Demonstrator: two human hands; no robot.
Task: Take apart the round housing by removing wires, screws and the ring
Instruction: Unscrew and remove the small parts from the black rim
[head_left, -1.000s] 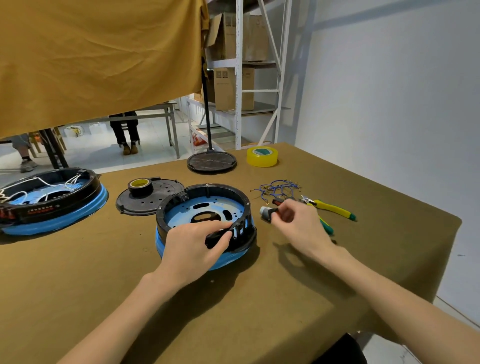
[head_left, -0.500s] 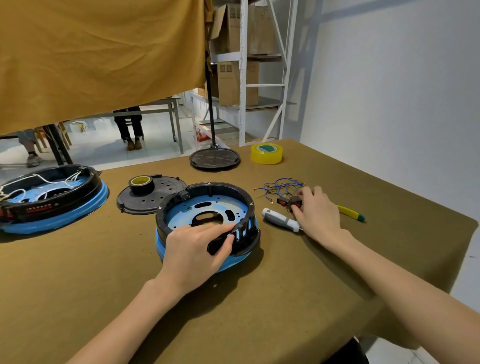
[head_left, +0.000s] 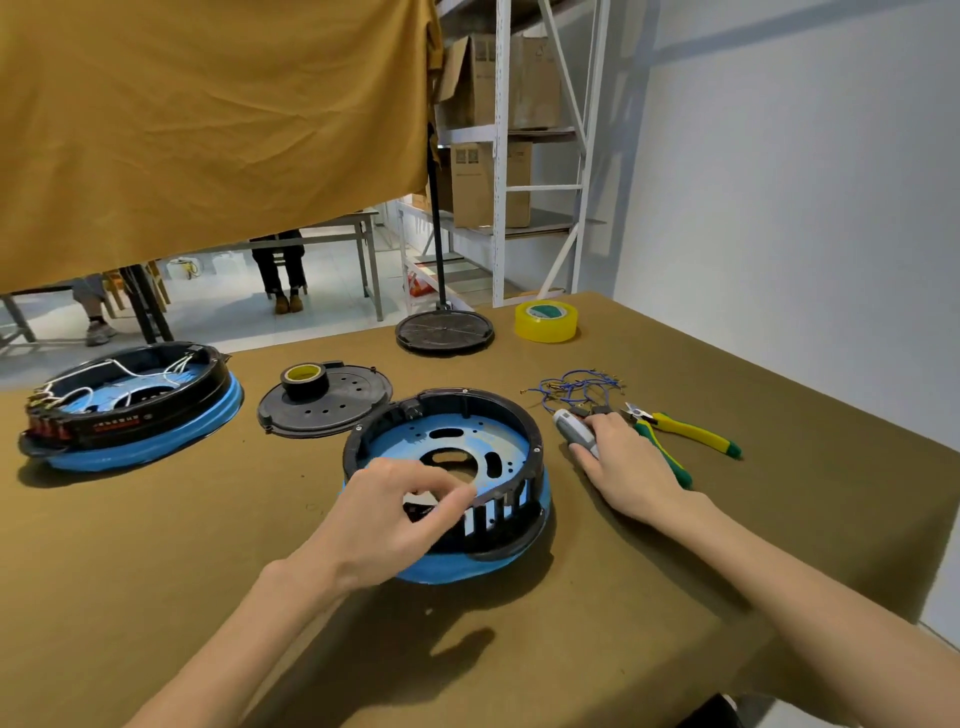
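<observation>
The round housing sits mid-table: a black slotted ring (head_left: 457, 397) on a blue base (head_left: 452, 569), with a blue perforated plate (head_left: 400, 441) inside. My left hand (head_left: 400, 514) pinches the ring's near rim between thumb and fingers. Right of the housing, my right hand (head_left: 631, 467) lies palm down on the table with its fingers curled on the handle of a white-grey screwdriver (head_left: 569, 426), whose end sticks out toward the far side. A bundle of removed blue wires (head_left: 579, 384) lies just beyond it.
Yellow-green pliers (head_left: 685, 431) lie right of my right hand. A second housing with white wires (head_left: 130, 400) stands at far left. A black lid (head_left: 337, 410) carries a black tape roll (head_left: 304, 380). A yellow tape roll (head_left: 545, 321) and a stand base (head_left: 444, 330) sit at the back.
My right hand set the screwdriver down, reached to the wire pile, then came back onto the screwdriver. My left hand stayed on the ring's near rim.
</observation>
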